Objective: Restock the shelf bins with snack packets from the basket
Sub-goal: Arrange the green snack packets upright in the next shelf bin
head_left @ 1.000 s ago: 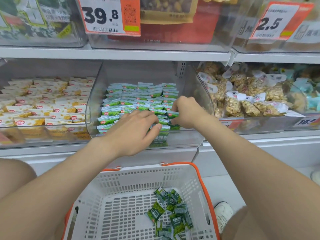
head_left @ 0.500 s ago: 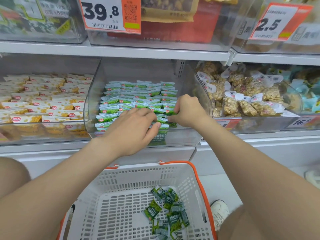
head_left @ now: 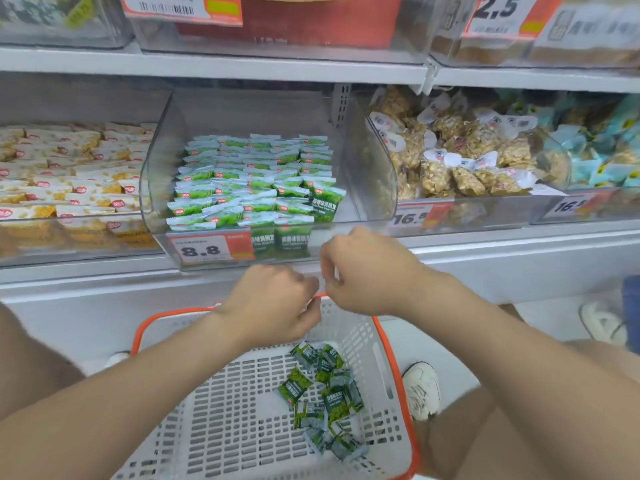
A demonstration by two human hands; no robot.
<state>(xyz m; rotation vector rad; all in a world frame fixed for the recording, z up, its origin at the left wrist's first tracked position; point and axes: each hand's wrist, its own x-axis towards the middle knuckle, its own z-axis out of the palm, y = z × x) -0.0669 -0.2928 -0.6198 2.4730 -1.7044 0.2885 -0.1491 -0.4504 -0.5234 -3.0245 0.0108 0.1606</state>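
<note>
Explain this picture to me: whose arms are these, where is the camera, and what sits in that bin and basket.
There is no machine: a person wears a camera on the head, looking down at their own arms. The left hand and right hand hover between a clear shelf bin and a white basket below. The bin holds rows of green packets; loose packets lie in the basket. Both hands' fingers are curled, and whether they hold anything is hidden.

**Hands between bin and basket**

The left hand [head_left: 273, 306] and the right hand [head_left: 370, 271] are seen close together, fingers curled, below the clear bin [head_left: 367, 168] of green packets [head_left: 249, 174] and above the basket [head_left: 363, 341] rim. Loose packets [head_left: 325, 393] are seen in it.
</note>
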